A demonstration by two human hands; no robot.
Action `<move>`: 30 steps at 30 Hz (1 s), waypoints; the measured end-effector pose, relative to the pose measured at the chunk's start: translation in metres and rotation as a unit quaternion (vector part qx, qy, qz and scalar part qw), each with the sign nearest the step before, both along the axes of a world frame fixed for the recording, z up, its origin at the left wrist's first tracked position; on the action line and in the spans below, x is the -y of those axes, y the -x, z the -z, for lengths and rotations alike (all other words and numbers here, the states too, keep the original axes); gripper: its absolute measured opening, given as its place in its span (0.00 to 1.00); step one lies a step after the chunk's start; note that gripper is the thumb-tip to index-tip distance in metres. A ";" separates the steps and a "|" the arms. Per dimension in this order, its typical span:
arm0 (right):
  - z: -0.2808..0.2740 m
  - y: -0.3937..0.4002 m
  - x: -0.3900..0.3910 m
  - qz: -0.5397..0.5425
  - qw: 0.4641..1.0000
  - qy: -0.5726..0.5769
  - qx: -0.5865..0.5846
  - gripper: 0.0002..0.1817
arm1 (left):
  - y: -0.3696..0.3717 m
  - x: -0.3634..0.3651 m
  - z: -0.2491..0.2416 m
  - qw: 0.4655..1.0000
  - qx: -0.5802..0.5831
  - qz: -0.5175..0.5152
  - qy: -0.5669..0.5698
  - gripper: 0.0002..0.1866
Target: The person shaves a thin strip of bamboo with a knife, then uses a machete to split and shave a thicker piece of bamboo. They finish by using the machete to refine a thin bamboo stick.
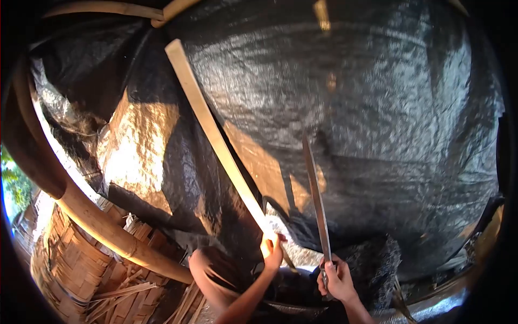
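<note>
My left hand is closed around the lower end of a long, pale bamboo strip, which slants up and to the left. In my right hand is the handle of a machete; its long, narrow blade points upward, tip leaning slightly left. Strip and blade are apart, with a gap between my two hands. The machete's handle is mostly covered by my fingers. My bent knee shows just left of my left forearm.
Black plastic sheeting hangs in front, partly sunlit. A curved bamboo pole crosses the lower left, beside woven bamboo matting and loose split strips. Dark, shaggy material lies right of my right hand.
</note>
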State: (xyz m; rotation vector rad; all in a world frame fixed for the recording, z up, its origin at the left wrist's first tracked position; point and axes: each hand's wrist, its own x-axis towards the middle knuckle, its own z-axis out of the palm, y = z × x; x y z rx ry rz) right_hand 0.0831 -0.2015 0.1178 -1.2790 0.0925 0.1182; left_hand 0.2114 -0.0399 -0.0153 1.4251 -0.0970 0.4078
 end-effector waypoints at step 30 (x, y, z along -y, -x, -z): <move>-0.100 -0.180 -0.004 0.078 0.582 0.623 0.517 0.22 | -0.041 -0.022 -0.199 0.946 -0.079 0.268 0.166 0.23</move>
